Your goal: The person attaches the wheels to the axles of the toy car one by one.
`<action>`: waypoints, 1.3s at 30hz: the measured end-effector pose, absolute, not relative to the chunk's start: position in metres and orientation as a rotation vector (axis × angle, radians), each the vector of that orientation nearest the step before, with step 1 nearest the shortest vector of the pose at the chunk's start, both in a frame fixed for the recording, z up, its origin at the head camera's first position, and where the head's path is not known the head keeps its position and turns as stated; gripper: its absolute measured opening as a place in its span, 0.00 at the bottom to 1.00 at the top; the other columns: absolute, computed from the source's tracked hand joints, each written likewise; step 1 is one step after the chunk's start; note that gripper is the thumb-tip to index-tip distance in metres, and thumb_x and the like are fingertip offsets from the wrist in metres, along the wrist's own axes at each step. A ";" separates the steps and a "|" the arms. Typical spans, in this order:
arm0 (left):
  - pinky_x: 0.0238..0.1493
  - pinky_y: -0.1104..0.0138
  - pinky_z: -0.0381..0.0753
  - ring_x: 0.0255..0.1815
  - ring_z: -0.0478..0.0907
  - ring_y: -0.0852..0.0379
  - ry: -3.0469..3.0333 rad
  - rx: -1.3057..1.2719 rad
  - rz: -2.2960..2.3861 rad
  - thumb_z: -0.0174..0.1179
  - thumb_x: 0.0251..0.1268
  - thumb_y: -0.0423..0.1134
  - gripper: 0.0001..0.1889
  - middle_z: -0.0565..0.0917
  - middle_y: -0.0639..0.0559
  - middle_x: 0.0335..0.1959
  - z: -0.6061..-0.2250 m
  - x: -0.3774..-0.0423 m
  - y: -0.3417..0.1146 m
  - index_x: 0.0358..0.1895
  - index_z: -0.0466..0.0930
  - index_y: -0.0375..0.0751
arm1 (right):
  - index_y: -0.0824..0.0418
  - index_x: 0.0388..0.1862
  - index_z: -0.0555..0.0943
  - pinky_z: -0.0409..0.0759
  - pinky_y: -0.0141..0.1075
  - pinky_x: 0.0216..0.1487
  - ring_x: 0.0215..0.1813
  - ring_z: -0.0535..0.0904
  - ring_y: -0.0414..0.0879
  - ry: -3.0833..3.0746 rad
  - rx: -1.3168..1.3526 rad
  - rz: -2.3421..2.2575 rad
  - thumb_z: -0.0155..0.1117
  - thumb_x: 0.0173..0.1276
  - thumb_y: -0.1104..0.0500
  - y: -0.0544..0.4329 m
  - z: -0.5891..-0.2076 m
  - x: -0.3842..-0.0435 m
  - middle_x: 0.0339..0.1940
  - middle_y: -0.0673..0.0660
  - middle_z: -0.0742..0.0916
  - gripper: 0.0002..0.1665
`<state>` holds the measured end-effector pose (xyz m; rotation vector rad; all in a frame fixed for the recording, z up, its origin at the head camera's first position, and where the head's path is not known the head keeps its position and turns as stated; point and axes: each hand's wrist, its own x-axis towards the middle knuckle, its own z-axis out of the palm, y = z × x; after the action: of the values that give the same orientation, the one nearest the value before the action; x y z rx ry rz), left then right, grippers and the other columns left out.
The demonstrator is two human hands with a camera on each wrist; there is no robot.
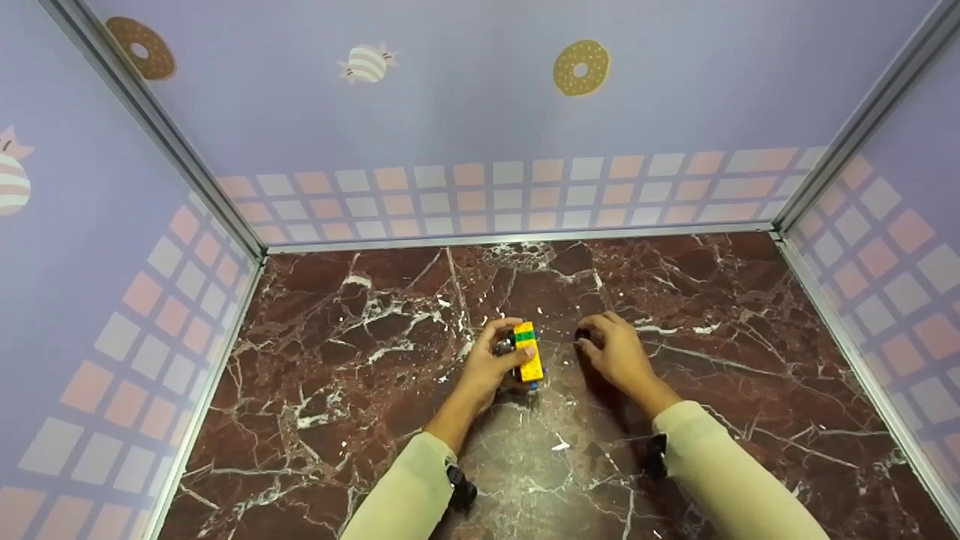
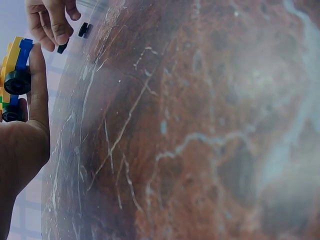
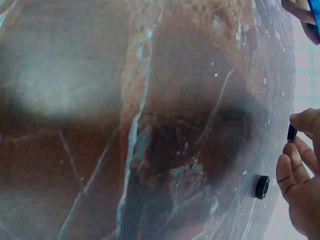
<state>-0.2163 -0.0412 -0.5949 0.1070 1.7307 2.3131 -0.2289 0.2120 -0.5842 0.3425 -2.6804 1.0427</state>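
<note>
My left hand (image 1: 484, 369) grips a toy brick car (image 1: 531, 366), with the thumb laid over its top. The car has yellow bricks with a green band above a blue base. Two black wheels (image 2: 18, 82) show on the car's side in the left wrist view. To the right of the car, my right hand (image 1: 621, 355) pinches a small black wheel (image 3: 292, 132) between thumb and fingertips. Another black wheel (image 3: 262, 187) stands on the tabletop beside the right hand, apart from it. The car's far side is hidden.
The dark red marbled tabletop (image 1: 360, 435) has white veins and small white specks. Purple panels (image 1: 465, 112) with a tile pattern rise at the back and both sides, edged by metal strips. A black wrist device (image 1: 461, 487) sits by the left sleeve.
</note>
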 end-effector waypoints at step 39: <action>0.47 0.61 0.96 0.45 0.86 0.52 1.685 0.160 2.364 0.72 0.65 0.22 0.33 0.76 0.42 0.66 -0.596 -0.216 -0.037 0.73 0.72 0.32 | 0.68 0.56 0.88 0.96 0.47 0.48 0.47 0.92 0.59 -2.568 0.497 1.343 0.77 0.69 0.73 0.177 -0.557 -0.223 0.50 0.65 0.90 0.17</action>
<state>-0.2157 -0.0367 -0.5961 0.1596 1.6846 2.3643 -0.2226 0.1765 -0.5572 0.4975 -2.5681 1.3428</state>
